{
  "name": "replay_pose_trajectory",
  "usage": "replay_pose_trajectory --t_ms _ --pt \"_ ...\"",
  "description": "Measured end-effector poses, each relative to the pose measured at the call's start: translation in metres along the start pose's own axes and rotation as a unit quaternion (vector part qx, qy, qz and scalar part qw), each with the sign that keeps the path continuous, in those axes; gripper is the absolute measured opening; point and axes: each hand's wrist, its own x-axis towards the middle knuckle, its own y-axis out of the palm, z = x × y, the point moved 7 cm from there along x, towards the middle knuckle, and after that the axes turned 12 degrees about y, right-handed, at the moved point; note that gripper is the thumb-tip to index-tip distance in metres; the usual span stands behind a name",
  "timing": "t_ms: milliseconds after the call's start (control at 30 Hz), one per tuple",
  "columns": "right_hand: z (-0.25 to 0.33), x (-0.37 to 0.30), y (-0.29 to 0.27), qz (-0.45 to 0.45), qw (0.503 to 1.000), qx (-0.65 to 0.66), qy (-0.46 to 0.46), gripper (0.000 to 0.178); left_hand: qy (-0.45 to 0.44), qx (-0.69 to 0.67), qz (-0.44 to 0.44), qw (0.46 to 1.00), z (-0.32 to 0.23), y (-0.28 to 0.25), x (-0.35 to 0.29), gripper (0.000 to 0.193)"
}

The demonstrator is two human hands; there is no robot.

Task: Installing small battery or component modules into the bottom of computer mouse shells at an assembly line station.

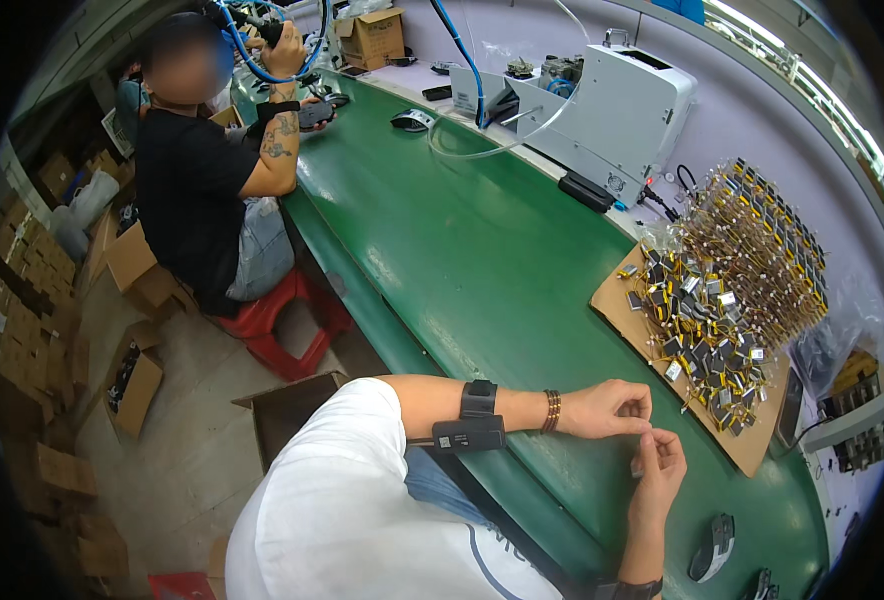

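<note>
Head camera, looking down past my own shoulder.

The single view sits on my head, a wide fisheye facing down and rightward along the green worktop (482, 260). My white sleeve (342, 490) fills the lower edge, very near; my left hand (612, 408) and right hand (659, 467) sit close below. The far worktop end and a seated co-worker (202, 190) lie well off, edges bending at the rim.

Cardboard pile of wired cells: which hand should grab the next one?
Left, probably. The left hand is nearest the wired cells on the cardboard sheet; the right hand sits farther back, fingers apparently pinching a small part.
</note>
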Motion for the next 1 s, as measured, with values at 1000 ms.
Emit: replay_pose_trajectory --t_ms 1000 --pt "-0.006 -0.002 0.008 0.011 1.0 -0.024 0.008 0.014 -0.018 0.012 -0.003 1.0 0.001 -0.009 -0.012 0.022"
